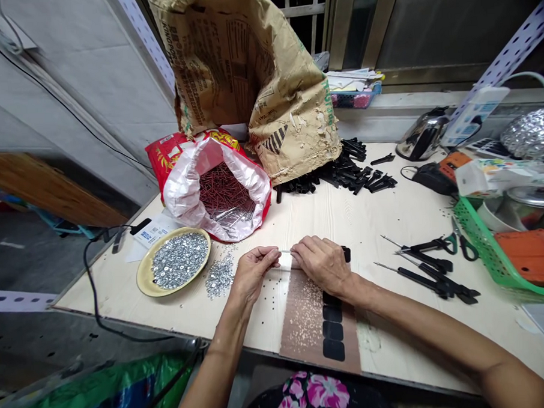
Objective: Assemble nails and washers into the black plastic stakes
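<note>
A thin metal rod [285,251] spans the gap between my two hands, above the brown board. Pinched fingertips of my left hand [252,271] close on its left end. My right hand [322,263] wraps round its other end, hiding what sits there. A black piece [347,253] shows just past the right knuckles; whether it joins the rod I cannot tell. Below lies the brown board [296,341], with pale specks and several black squares [333,330]. Several metal rods with black handles [431,275] lie to the right.
Small metal washers [179,260] fill a yellow plate [142,276]; more washers [220,277] lie beside it. A red-and-white bag [181,196] holds reddish rods [224,191]. Black handles [356,167] spill from a paper sack [295,119]. Scissors [467,246] lie near a green basket [485,249].
</note>
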### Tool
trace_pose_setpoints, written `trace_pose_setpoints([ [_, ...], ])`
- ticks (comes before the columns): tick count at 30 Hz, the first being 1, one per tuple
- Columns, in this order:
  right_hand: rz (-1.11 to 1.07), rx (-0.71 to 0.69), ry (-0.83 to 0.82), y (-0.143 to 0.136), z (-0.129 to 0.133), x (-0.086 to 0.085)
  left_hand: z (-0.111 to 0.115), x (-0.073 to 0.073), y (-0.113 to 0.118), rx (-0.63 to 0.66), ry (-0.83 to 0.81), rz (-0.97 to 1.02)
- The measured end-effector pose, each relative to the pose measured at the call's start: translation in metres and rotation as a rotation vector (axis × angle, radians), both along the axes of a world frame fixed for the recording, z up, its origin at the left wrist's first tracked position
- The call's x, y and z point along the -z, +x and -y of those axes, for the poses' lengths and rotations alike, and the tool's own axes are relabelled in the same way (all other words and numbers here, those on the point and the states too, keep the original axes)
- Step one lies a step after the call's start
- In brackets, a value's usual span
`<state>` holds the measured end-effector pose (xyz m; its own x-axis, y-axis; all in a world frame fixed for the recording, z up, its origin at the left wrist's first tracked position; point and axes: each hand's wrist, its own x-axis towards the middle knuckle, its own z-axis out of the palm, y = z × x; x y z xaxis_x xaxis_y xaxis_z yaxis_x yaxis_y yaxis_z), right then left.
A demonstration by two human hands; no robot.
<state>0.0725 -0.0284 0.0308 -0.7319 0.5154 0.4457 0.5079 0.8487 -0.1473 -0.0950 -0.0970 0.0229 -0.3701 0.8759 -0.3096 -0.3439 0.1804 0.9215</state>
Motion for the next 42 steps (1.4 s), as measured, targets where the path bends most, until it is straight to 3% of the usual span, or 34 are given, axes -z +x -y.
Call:
trace_pose_setpoints([
  [4, 0.006, 0.031, -0.128, -0.001, 0.001, 0.001, -0.001, 0.002, -0.001, 0.005, 0.004, -0.046],
  [10, 0.037, -0.016, -0.084, 0.002, 0.0, 0.004, 0.001, 0.008, -0.003, 0.04, -0.019, -0.02],
  [16, -0.01, -0.042, -0.374, 0.007, -0.002, 0.005, -0.001, 0.009, -0.002, 0.078, -0.044, 0.056],
  [19, -0.014, 0.002, -0.267, 0.009, 0.0, 0.006, -0.002, 0.01, 0.003, 0.061, -0.071, 0.101],
  [21, -0.031, 0.035, -0.211, 0.011, 0.001, 0.008, -0.003, 0.011, 0.007, 0.032, -0.052, 0.055],
  [26, -0.128, 0.034, -0.373, 0.013, 0.001, 0.016, -0.003, 0.013, 0.014, 0.0, 0.023, -0.103],
  [34, -0.074, 0.024, 0.213, 0.013, 0.0, 0.022, -0.006, 0.011, 0.016, 0.044, -0.1, 0.275],
  [38, -0.044, 0.028, 0.252, 0.013, -0.002, 0.023, -0.006, 0.01, 0.016, 0.03, -0.107, 0.24],
  [42, -0.047, 0.053, 0.172, 0.011, -0.001, 0.027, -0.008, 0.009, 0.017, 0.018, -0.104, 0.172],
])
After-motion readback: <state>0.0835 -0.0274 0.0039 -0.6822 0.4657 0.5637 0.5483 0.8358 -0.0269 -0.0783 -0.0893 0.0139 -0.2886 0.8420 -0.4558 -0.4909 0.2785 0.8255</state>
